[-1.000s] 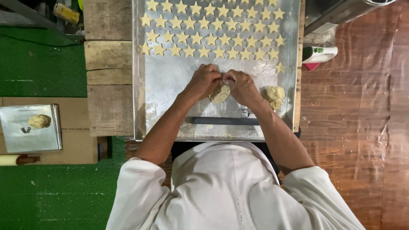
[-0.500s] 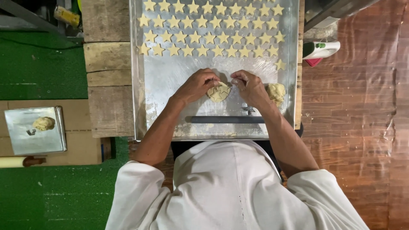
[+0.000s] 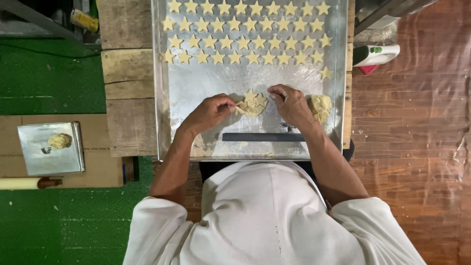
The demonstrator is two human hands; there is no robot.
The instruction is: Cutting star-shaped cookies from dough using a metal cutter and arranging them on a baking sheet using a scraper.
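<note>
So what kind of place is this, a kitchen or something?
Probably a small home or workshop bakery. A big metal baking tray holds rows of star-shaped dough cut-outs, the hands work a dough piece, and a rolling pin lies nearby.

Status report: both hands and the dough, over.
Left hand pinching edge of the flat dough piece. Right hand touching its other side. Dough lump beside right hand; nothing in the way.

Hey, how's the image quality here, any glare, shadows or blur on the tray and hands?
Head view: sharp overall; the metal tray shows soft dull glare on its bare part; the left hand and right hand are crisp, casting faint shadows by the dough piece; the plastic sheet on the wood floor glints.
</note>
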